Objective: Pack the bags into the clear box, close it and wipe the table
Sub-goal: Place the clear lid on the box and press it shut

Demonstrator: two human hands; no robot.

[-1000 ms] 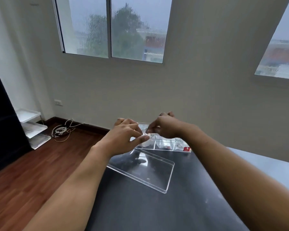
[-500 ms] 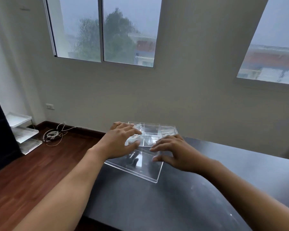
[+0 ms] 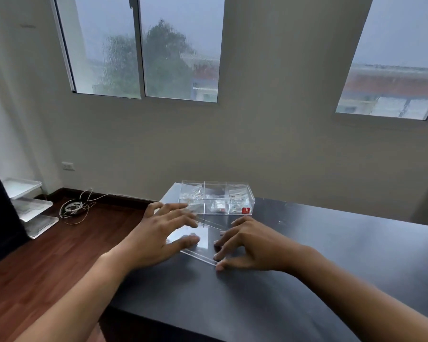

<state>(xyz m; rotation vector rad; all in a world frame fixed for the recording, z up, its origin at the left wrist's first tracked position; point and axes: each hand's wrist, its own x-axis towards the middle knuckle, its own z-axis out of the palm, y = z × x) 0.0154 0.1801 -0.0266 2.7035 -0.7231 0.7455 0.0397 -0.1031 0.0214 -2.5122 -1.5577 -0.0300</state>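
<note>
left hand (image 3: 162, 236): spread flat, fingers apart, lying over the left part of the lid; thumb is sitting near the lid's near edge; whether it is pressing or only hovering i cannot tell, the fingers are motion-blurred.
lid (image 3: 203, 239): clear flat sheet lying on the dark table (image 3: 331, 255), just in front of the clear box and between the two hands; not on the box yet.
lid handling: judging it as stiff, light, smooth and slippery, likely to scratch or crack if dropped; lying flush, so there is little to pinch from above. best hold looks like the two short ends, fingertips hooking under the edges, or sliding it to lift a corner.
lid axis: long axis is running from far left to near right, skewed against the box; it is needing a turn before seating.
right hand (image 3: 247, 244): open, fingers splayed, fingertips (image 3: 218, 255) touching down at the lid's right end and near corner; gripping nothing.
clear box (image 3: 216, 197): standing open at the far table edge, long axis running left to right, small bags (image 3: 236, 195) lying in its compartments.
step: judging packing as done, closing just starting, wiping not yet begun.
</note>
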